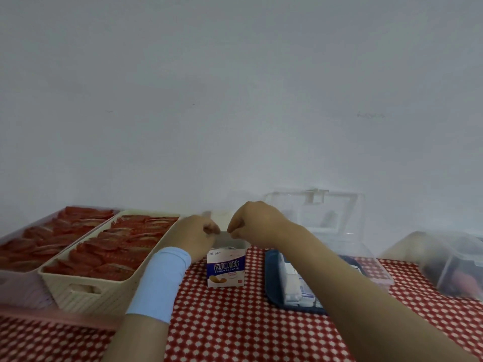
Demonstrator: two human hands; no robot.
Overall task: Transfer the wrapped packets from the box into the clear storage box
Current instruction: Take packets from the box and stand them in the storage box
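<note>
Both hands are raised at frame centre, directly above the box (pixel 226 267), which stands upright on the checked surface (pixel 235 322) with its top open. The left hand (pixel 194 235) and right hand (pixel 257 224) have curled fingers, tips facing each other, pinching between them a pale strip judged to be wrapped packets (pixel 223 233); blur prevents confirmation. The strip's long axis runs left to right. The clear storage box (pixel 376 267), lid raised, lies right of the fingers, just beside the box; the right hand is nearer. The packets appear thin, white and flexible.
</note>
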